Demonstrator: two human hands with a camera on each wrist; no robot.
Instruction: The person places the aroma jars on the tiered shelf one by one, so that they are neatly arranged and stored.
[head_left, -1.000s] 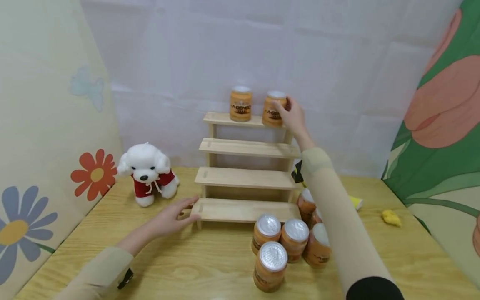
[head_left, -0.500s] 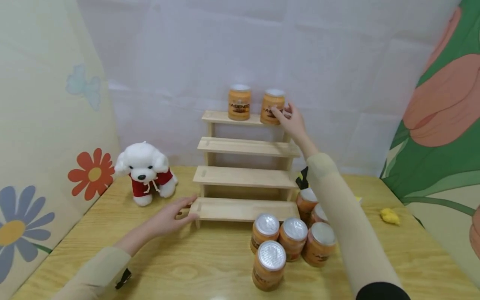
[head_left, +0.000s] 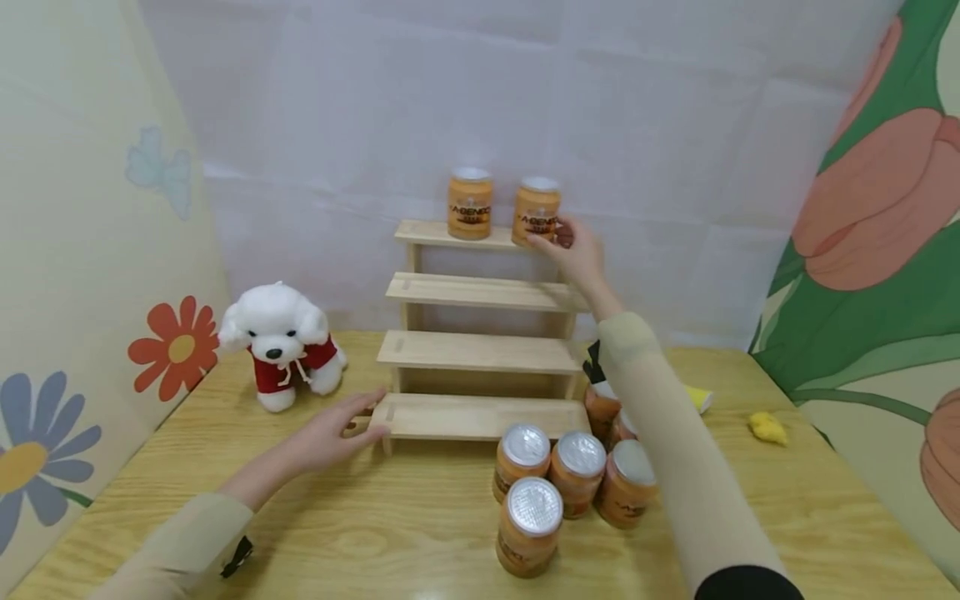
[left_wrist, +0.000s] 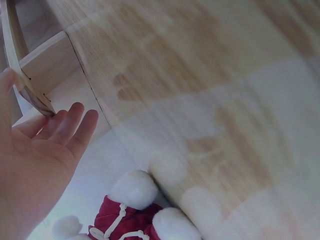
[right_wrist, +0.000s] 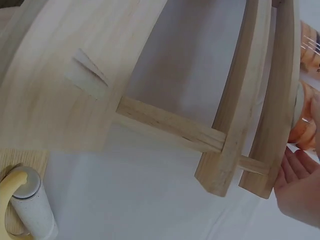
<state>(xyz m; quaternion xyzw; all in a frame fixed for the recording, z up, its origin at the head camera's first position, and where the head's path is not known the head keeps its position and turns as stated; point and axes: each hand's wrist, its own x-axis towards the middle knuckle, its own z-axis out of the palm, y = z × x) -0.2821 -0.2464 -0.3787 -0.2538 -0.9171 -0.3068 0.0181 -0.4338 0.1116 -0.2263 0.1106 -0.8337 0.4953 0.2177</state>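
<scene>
Has a creased pale cloth (head_left: 330, 108) behind, a cream wall (head_left: 67, 192) with red and blue flowers (head_left: 181, 348) at left, a green panel (head_left: 877, 325) with pink blooms (head_left: 873, 200) at right, a wood-grained table (head_left: 375, 533) below.

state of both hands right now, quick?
Left hand: open, fingers touching the left end of the lowest shelf.
Right hand: closed, holding the rightmost can on the top shelf.

Right fingers (head_left: 553, 247) on orange can (head_left: 536, 202), left fingers (head_left: 365, 402) on 4-tier rack (head_left: 480, 351)
</scene>
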